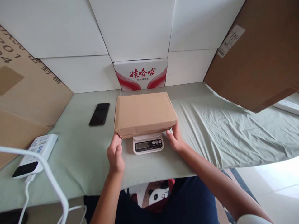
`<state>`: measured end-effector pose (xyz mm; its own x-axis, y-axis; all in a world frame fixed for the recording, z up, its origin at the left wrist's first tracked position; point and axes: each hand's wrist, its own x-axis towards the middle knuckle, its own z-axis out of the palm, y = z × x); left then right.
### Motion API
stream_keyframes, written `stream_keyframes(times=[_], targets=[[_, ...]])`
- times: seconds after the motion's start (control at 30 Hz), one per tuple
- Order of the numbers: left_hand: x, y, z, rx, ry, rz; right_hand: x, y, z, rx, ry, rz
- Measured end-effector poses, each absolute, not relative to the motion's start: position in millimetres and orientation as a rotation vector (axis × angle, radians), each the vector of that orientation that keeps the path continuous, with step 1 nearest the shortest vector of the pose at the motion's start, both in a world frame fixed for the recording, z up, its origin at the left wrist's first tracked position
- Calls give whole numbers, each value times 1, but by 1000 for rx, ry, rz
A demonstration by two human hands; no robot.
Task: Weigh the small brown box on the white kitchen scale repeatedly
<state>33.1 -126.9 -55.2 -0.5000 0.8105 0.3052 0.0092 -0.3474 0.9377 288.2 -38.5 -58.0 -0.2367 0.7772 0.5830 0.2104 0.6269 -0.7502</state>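
A closed brown cardboard box (146,110) sits over a white digital kitchen scale (148,151), covering most of its weighing plate. Only the scale's front panel shows, with a dark display and several round buttons. My left hand (116,153) grips the box at its front left corner, fingers tucked beneath the edge. At the front right corner my right hand (175,137) holds the box too, its thumb near the lower edge. Whether the box rests on the plate or is slightly lifted I cannot tell.
Left of the box lies a black phone (99,114). A white power bank (39,152) with a white cable (50,174) is at the left. Large cardboard panels stand left (35,93) and right (254,56). Behind is a white-and-red printed carton (141,75). Green cloth (151,169) covers the table.
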Motion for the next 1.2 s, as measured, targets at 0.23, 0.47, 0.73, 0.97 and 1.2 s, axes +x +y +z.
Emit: stream_keyframes(times=[0.23, 0.47, 0.73, 0.97, 1.2], targets=[[34, -125, -52, 1075, 1341, 1888, 287, -39, -50, -839, -1753, 636], [32, -121, -44, 1030, 1291, 2013, 287, -43, -44, -833, -1621, 702], [28, -121, -44, 1021, 1315, 1808, 290, -41, -31, -849, -1657, 860], [12, -61, 16, 1232, 1105, 1945, 279, 8, 26, -703, -1657, 749], [-5, 27, -25, 1137, 1156, 1876, 248, 83, -11, -688, -1554, 789]])
